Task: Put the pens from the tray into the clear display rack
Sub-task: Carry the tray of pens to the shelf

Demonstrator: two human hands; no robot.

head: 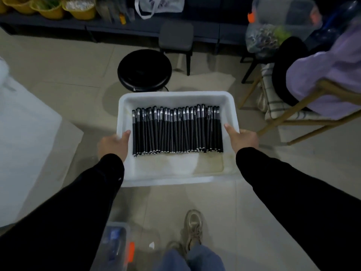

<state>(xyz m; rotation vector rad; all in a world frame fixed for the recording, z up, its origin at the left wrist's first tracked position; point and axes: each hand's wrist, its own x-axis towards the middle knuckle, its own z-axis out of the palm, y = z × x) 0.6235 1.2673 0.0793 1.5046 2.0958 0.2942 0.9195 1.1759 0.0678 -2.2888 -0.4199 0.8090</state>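
A white surface (23, 137), perhaps a table edge, fills the far left, though blur hides its detail. The left hand (113, 143) grips the left rim of the white tray (175, 96), thumb lying over the edge inside, the other fingers hidden beneath. The tray is held in the air above the tiled floor, in front of a round black stool (144, 68). The pens (176, 130), black with silver bands, lie side by side in a dense row across the tray's middle. The right hand (243, 138) grasps the right rim the same way, thumb inside. Further right stands a chair (304, 106) draped with lilac cloth (332, 75).
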